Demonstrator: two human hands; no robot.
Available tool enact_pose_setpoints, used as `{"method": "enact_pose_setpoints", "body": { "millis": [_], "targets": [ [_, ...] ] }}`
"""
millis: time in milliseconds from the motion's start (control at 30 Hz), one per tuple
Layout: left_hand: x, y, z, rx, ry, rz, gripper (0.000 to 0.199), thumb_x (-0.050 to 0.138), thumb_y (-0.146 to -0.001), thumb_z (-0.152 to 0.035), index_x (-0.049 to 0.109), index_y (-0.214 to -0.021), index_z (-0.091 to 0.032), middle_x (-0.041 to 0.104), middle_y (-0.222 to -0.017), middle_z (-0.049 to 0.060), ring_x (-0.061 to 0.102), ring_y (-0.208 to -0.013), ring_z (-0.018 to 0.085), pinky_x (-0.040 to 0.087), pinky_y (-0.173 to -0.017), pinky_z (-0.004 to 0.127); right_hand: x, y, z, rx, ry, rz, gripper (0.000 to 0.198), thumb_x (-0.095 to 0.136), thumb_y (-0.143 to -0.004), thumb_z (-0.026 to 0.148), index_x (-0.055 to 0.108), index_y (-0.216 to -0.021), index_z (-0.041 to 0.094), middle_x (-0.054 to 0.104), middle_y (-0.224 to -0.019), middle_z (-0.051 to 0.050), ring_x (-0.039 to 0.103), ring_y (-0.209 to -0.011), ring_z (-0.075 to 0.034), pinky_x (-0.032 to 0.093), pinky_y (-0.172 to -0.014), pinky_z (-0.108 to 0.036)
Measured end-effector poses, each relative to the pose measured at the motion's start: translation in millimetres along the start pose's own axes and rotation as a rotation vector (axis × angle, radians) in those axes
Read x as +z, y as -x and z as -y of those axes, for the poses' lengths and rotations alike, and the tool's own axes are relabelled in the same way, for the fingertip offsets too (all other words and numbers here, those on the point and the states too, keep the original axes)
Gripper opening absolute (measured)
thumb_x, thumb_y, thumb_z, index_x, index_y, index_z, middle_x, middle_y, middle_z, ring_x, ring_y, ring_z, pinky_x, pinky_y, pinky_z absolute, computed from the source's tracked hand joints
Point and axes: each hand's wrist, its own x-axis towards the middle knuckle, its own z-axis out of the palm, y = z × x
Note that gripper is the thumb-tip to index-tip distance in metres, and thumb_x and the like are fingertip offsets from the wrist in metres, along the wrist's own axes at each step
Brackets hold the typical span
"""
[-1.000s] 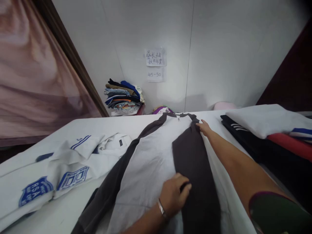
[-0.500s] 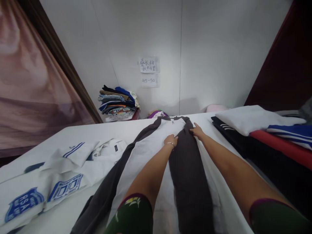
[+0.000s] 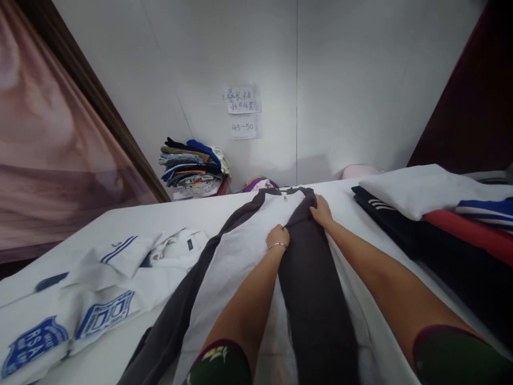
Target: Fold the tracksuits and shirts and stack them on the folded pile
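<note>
A white and dark grey long-sleeved jacket (image 3: 228, 256) lies stretched along the table, its collar at the far end and a small zip pull below the collar. One dark sleeve runs down its left side. The other dark sleeve (image 3: 316, 299) lies over the right part of the body. My left hand (image 3: 278, 237), with a silver bracelet on the wrist, pinches the inner edge of that right sleeve. My right hand (image 3: 321, 212) is closed on the outer edge at the shoulder. The fingertips are partly hidden by the cloth.
White clothes with blue badges (image 3: 100, 315) lie on the left of the table (image 3: 132, 216). Folded garments are stacked (image 3: 192, 168) by the wall. On the right lie black clothing (image 3: 433, 251), a red piece (image 3: 468, 230) and a white garment (image 3: 425, 187). Paper signs (image 3: 244, 112) hang on the wall.
My right hand has closed in on the jacket's shoulder edge; its index finger stuck out before. My left hand still holds the sleeve edge, slightly lower. The camera view has shifted a little.
</note>
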Motion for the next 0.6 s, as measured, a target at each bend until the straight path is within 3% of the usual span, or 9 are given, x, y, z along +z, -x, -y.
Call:
{"method": "enact_pose_setpoints", "body": {
  "millis": [67,200,400,600],
  "targets": [
    [1.4,1.4,-0.5,-0.001,0.002,-0.009,0.032,0.038,-0.088,-0.033,0.065,-0.101,-0.021,0.068,-0.105,0.012,0.063,-0.099,0.024,0.047,-0.08,0.034,7.7,4.6,4.9,-0.091,0.147,0.12,0.068,0.052,-0.083,0.03,0.027,-0.145,0.019,0.019,-0.154,-0.009,0.01,-0.142,-0.026,0.013,-0.113,-0.046],
    [2.7,2.6,0.5,0.0,0.002,-0.01,0.032,0.038,-0.089,-0.035,0.064,-0.103,-0.022,0.068,-0.107,0.011,0.063,-0.101,0.024,0.047,-0.082,0.034,23.2,10.6,6.8,-0.138,0.399,0.384,0.059,0.041,-0.089,0.046,0.035,-0.141,0.021,0.022,-0.153,-0.01,0.014,-0.141,-0.029,0.01,-0.11,-0.056],
    [-1.9,-2.4,3.4,0.016,0.006,0.033,0.031,0.04,-0.087,-0.034,0.066,-0.099,-0.021,0.068,-0.109,0.011,0.063,-0.102,0.024,0.047,-0.082,0.034,15.9,25.1,21.4,-0.168,0.465,0.366,0.059,0.034,-0.091,0.048,0.034,-0.142,0.019,0.017,-0.154,-0.013,0.01,-0.142,-0.029,0.007,-0.109,-0.056],
    [-4.0,-2.9,2.9,0.034,0.024,0.064,0.033,0.04,-0.087,-0.034,0.066,-0.101,-0.02,0.067,-0.112,0.013,0.062,-0.104,0.025,0.047,-0.083,0.035,-4.6,114.2,28.9,-0.424,0.468,0.386,0.065,0.033,-0.089,0.058,0.036,-0.143,0.021,0.023,-0.152,-0.011,0.012,-0.141,-0.028,0.007,-0.111,-0.051]
  ]
}}
